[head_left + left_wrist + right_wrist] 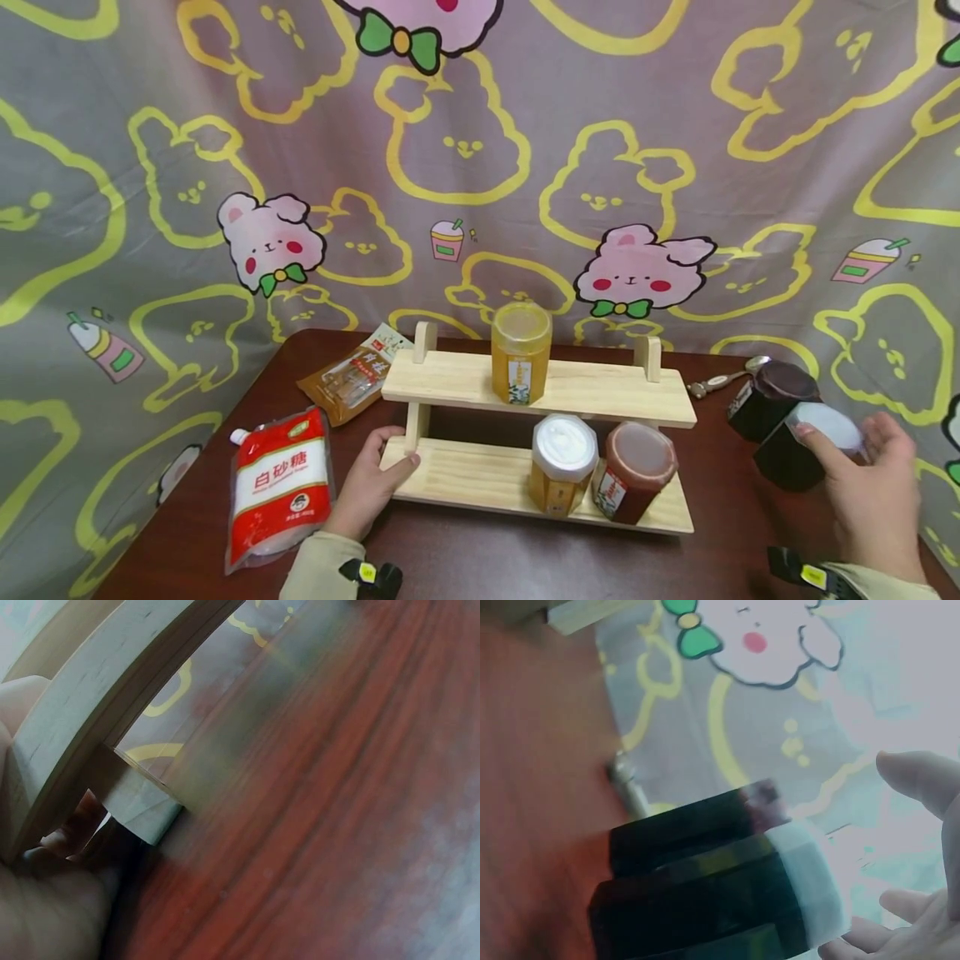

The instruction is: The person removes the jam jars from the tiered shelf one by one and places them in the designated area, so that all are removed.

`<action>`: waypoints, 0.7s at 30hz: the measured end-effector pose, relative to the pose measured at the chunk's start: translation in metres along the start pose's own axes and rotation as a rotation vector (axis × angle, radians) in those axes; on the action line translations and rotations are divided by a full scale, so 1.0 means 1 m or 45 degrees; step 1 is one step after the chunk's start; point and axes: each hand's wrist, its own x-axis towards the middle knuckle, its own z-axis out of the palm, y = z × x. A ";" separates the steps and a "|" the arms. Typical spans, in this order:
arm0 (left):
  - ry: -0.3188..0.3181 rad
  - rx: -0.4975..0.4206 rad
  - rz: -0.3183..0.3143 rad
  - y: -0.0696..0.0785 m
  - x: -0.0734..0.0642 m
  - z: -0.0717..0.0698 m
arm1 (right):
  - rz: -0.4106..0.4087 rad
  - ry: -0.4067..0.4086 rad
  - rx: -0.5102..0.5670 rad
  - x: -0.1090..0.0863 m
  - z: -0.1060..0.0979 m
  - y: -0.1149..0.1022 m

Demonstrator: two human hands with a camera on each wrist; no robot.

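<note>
My left hand [378,483] grips the left end of a two-tier wooden shelf [457,467], thumb over the lower board. To the right, my right hand [873,492] is spread at a dark jar with a white lid [791,458]. In the right wrist view its thumb stands apart from this jar [697,907], and the fingers are beside the lid; contact is unclear. Another dark jar [776,392] stands just behind. On the upper board sits a yellow jar [520,354]. The lower board bears a white-lidded amber jar [562,467] and a reddish-brown jar [633,475].
A red and white sugar pouch [281,483] lies left of the shelf on the dark wooden table [487,558]. Behind it is a brown packet [356,375]. A spoon [727,379] lies near the dark jars. A patterned curtain [480,167] hangs behind the table.
</note>
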 end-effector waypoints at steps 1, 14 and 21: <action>-0.001 -0.001 0.004 0.000 0.000 0.000 | -0.006 0.004 -0.003 -0.002 0.000 -0.002; 0.008 0.005 -0.006 0.000 0.003 0.000 | -0.122 0.026 0.005 -0.036 0.002 -0.038; -0.010 0.004 -0.024 0.001 0.001 -0.001 | -0.210 -0.096 -0.004 -0.054 0.007 -0.049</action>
